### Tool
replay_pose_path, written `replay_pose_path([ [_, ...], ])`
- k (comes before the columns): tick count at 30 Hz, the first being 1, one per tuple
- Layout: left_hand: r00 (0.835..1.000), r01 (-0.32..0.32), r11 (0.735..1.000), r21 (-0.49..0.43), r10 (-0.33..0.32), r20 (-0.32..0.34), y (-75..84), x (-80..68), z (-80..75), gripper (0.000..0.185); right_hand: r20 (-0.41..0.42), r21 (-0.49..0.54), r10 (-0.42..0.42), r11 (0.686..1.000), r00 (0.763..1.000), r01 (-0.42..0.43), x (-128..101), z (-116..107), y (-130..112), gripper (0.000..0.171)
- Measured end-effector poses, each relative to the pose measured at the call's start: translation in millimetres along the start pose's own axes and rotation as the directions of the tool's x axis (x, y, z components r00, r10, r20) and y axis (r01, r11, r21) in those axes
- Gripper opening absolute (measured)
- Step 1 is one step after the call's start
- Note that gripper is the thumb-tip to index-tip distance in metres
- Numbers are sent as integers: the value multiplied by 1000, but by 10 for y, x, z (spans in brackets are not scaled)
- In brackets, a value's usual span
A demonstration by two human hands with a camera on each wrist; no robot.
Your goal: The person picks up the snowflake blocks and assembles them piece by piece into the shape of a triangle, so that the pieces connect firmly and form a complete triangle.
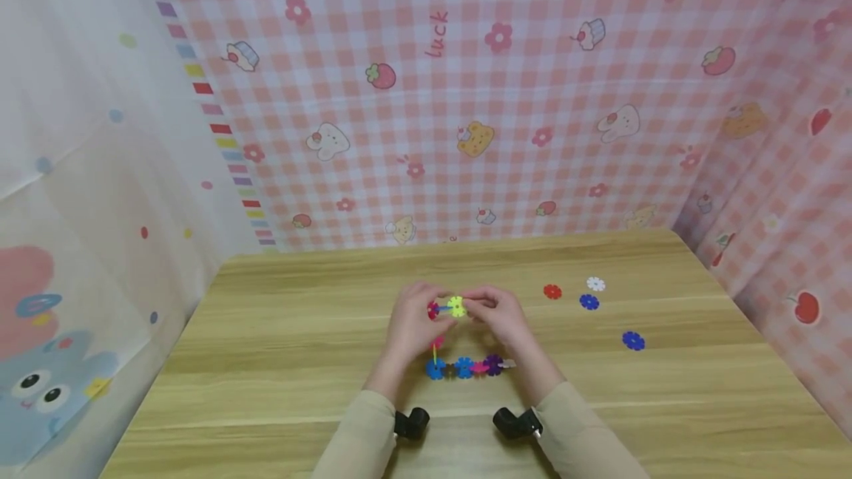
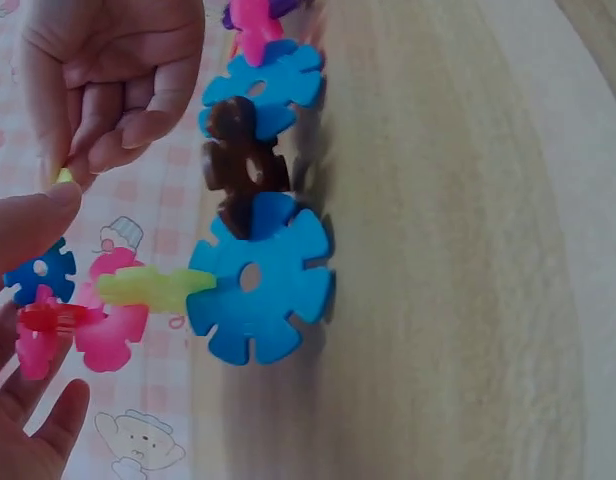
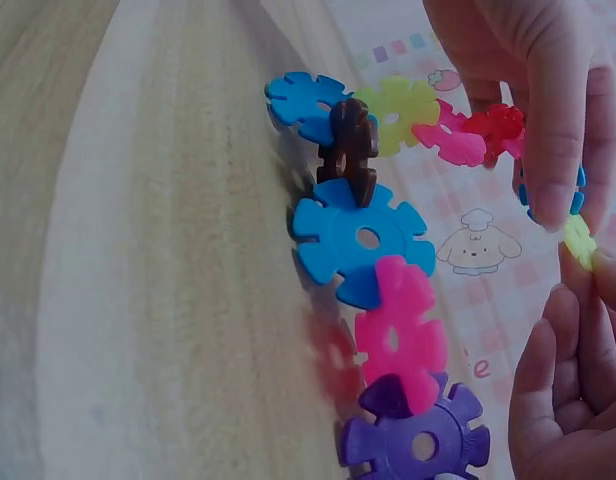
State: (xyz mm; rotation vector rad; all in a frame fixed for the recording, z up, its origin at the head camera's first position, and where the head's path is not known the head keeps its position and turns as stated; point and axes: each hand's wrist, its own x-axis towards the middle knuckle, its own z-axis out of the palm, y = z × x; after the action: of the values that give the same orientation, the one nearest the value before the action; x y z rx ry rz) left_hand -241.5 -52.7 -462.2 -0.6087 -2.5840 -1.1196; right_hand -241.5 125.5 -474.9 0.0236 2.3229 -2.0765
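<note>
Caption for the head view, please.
Both hands, left hand and right hand, pinch a yellow snowflake disc atop a chain of interlocked discs.

Blue, brown, pink, purple snowflake chain [image 1: 466, 368], yellow disc [image 1: 456, 306], pink gingham backdrop [image 1: 532, 131], wood-grain table [image 1: 299, 361]

Both arms wear long, plain beige sleeves [image 1: 362, 435] of soft, smooth cloth without print, ending at the wrists. The left hand [image 1: 414, 325] and the right hand [image 1: 501, 316] are bare: no gloves, rings or watch show. Just behind each hand, strapped under the wrist at the cuff, sits a small black camera [image 1: 411, 423] with a rounded, stubby barrel.
</note>
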Motion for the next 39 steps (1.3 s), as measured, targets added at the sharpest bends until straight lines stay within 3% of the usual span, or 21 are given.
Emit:
replay_pose_path([
  [4, 1000, -12, 1000, -1, 12, -6, -4, 5, 41, 36, 7, 20, 16, 1000, 1000, -17, 2, -25, 26, 21],
  [10, 999, -41, 999, -2, 41, -19, -1, 7, 87, 34, 66, 21, -27, 999, 997, 26, 10, -113, 67, 26],
  [16, 1000, -2, 1000, -20, 3, 14, 21, 4, 79, 33, 71, -122, -31, 992, 997, 39, 4, -382, 114, 33],
  [20, 1000, 0, 1000, -16, 0, 27, 30, 5, 61, 33, 29, -261, -56, 963, 998, 61, 41, -673, 167, 32],
  [27, 999, -9, 1000, -18, 10, 38, 35, 2, 42, 32, -69, -473, -147, 875, 987, 98, 148, -1169, 285, 28],
  [33, 998, 30, 999, -22, -29, 58, 52, 6, 20, 32, -112, -522, -179, 848, 977, 96, 206, -1399, 310, 33],
  [39, 998, 15, 1000, -16, -14, 54, 43, 7, 19, 32, -96, -570, -166, 817, 981, 83, 221, -1444, 311, 40],
])
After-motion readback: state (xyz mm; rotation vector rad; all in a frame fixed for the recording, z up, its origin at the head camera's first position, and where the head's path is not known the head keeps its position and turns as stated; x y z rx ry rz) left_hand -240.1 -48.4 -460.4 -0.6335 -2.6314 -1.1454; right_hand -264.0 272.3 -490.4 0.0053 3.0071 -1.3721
